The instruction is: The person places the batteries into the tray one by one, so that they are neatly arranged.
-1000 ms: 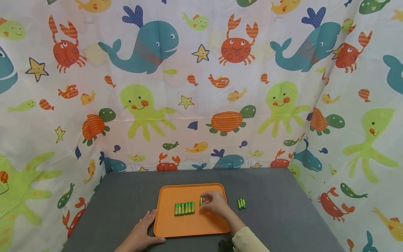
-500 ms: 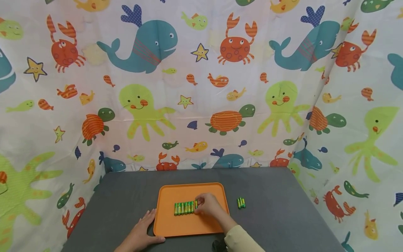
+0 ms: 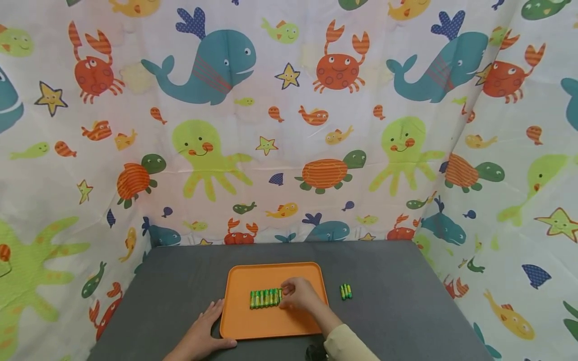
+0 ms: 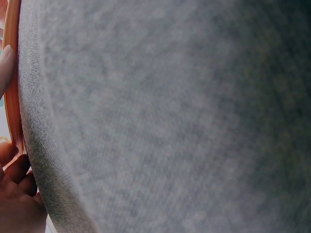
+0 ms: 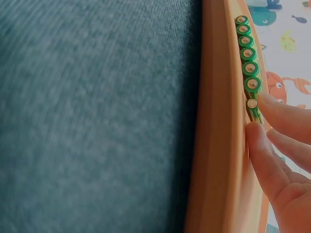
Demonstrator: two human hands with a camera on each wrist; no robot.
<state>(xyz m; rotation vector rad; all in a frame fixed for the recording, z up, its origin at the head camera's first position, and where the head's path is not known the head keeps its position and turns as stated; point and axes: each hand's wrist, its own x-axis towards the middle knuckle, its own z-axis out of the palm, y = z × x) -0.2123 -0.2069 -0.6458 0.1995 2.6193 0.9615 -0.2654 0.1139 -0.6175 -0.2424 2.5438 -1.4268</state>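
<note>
My left hand [image 3: 203, 331] lies at the front left corner of an orange tray [image 3: 266, 326], fingers along its left side and thumb by the front edge. In the left wrist view, fingers [image 4: 14, 177] touch the tray rim [image 4: 13, 97]. A row of several green-and-yellow batteries [image 3: 264, 299] lies side by side on the tray. At the row's right end, my right hand [image 3: 301, 296] pinches one more battery [image 5: 252, 103] between thumb and fingers. Seen from the right wrist, this battery is beside the last one in the row; the fingers partly hide it.
To the right of the tray, 3 loose batteries [image 3: 345, 292] lie together on the grey table [image 3: 388, 311]. A curtain [image 3: 289, 220] printed with sea animals hangs behind the table and at both sides. A dark object [image 3: 315, 352] sits by the right sleeve.
My right hand has moved left with the battery, lowering it from above the tray to the row's right end. Over the last half second it has barely shifted. The left hand has stayed put.
</note>
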